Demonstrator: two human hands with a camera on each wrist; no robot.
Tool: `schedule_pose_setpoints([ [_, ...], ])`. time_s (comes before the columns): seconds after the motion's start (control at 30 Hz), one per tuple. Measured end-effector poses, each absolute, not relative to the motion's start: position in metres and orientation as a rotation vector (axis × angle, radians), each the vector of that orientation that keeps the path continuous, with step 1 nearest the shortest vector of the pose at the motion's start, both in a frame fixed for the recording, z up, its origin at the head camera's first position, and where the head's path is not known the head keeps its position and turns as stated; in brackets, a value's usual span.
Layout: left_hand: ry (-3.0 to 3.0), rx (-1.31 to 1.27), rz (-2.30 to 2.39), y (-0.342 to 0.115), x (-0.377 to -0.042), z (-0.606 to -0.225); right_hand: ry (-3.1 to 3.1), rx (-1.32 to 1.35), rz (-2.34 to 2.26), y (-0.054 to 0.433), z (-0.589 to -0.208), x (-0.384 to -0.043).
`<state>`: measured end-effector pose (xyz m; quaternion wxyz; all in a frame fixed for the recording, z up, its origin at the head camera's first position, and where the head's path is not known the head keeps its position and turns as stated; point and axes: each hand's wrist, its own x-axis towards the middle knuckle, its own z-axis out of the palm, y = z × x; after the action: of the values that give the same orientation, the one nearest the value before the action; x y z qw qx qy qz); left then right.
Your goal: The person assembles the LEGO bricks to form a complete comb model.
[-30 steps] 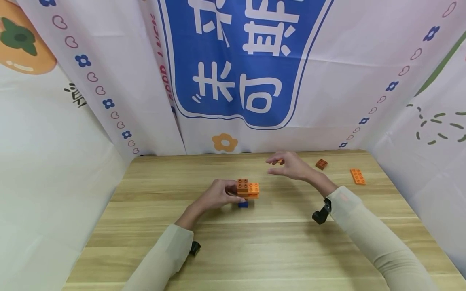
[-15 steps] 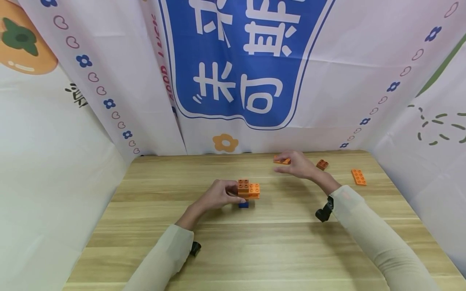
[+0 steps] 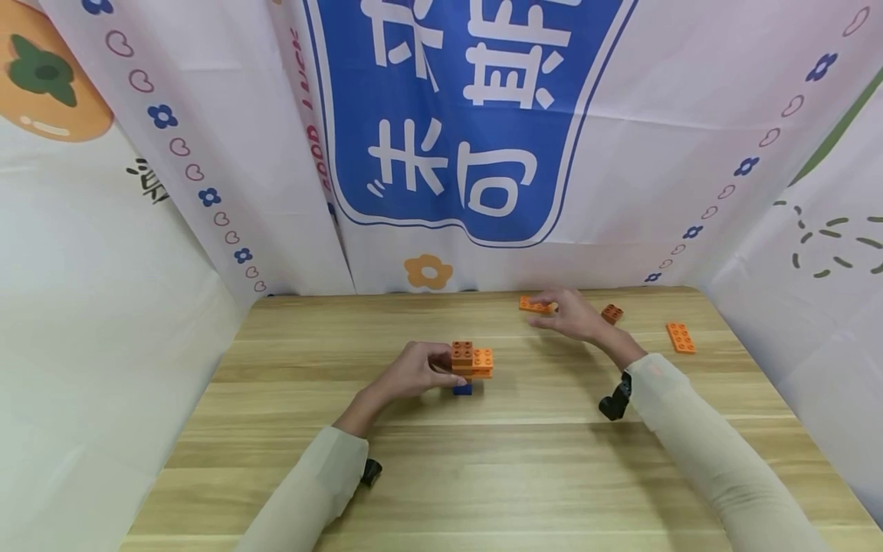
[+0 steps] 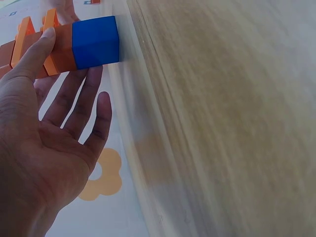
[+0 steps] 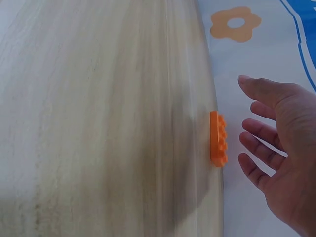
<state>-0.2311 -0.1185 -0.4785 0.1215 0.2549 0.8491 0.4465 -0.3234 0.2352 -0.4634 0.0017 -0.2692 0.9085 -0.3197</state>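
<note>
At the table's middle my left hand grips a small stack of toy building bricks, thumb on the near side and fingers behind. The left wrist view shows a blue brick at the stack's base, with brown bricks and two thin orange plates above it. These plates jut out to the right. My right hand is by the back edge, fingers spread and loosely bent, holding nothing. Beside its fingertips a flat orange studded plate lies on the table; the right wrist view shows a gap between that plate and the fingers.
Right of my right hand lie a brown brick and, farther right, another orange plate. The wooden table ends at a printed white cloth hanging along the back and both sides.
My right hand has moved to the right, uncovering more of the orange plate at the back edge. My left hand keeps its grip on the stack, in the same place.
</note>
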Motion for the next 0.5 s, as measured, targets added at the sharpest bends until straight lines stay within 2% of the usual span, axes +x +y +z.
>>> schedule_pose_setpoints([
  [0.5,2.474,0.755,1.305,-0.118,-0.231,-0.48,2.928,-0.815,-0.968,0.237,-0.483,-0.335],
])
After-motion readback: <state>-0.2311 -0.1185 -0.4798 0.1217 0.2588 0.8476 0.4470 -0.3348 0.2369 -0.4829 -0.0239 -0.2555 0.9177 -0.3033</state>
